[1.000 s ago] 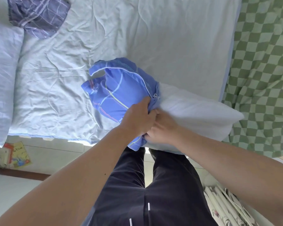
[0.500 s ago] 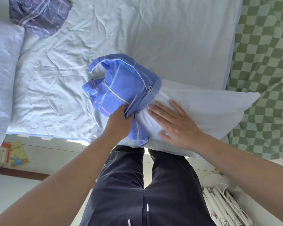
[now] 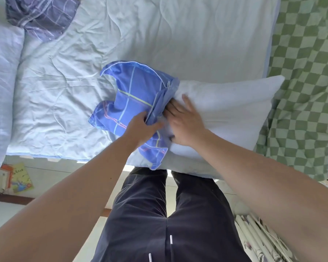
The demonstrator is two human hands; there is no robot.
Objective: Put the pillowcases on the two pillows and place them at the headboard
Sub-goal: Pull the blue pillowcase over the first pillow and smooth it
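Observation:
A white pillow [image 3: 229,108] lies on the near edge of the bed, its left end tucked into a bright blue striped pillowcase [image 3: 133,95]. My left hand [image 3: 140,129] pinches the opening edge of that pillowcase. My right hand [image 3: 186,121] rests flat on the pillow with its fingers spread, fingertips at the pillowcase's opening. A second white pillow [image 3: 2,87] lies bare at the left edge of the bed. A second pillowcase [image 3: 42,16], grey-purple plaid, sits crumpled at the top left.
The bed carries a pale blue wrinkled sheet [image 3: 159,35] and a green checkered blanket [image 3: 307,82] on the right. I stand at the bed's side. Books [image 3: 19,178] lie on the floor at left, patterned fabric [image 3: 263,242] at lower right.
My right hand let go of the bunched pillowcase edge and flattened on the pillow, sliding toward the opening. The pillowcase has spread a little further over the pillow's end. My left hand keeps its grip.

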